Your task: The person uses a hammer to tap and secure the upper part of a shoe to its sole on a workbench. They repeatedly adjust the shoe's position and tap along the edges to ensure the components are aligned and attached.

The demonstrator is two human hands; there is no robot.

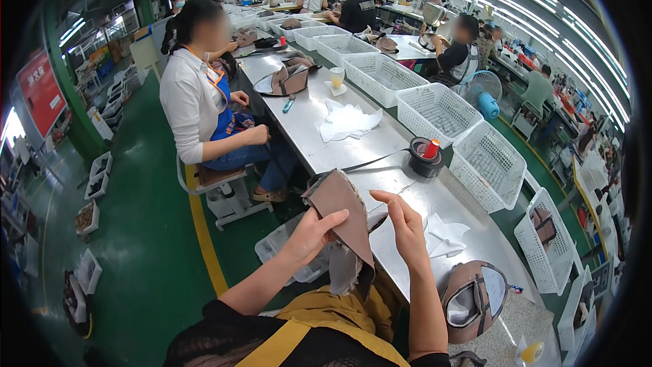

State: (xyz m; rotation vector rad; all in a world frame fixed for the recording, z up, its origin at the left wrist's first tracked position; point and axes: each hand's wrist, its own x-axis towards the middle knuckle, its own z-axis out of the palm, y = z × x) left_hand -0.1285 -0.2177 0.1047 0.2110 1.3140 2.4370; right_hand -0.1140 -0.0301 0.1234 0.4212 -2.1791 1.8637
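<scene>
My left hand (312, 234) grips a brown fabric shoe upper (346, 214) with a frayed pale edge, its thumb pressed flat on top. Grey lining (345, 268) hangs from the lower end. Just right of the piece, my right hand (399, 223) is raised with its index finger stretched towards the frayed edge and its other fingers curled. I see nothing held in it. Near my right forearm, another brown shoe upper (463, 323) with pale lining rests on the table.
On the metal table (305, 119) are a black tape roll (426, 166), a red thread spool (431, 149) and white cloth pieces (350, 121). White plastic baskets (489, 163) line its right side. At the left sits a co-worker (204, 95); a fan (483, 88) stands beyond the baskets.
</scene>
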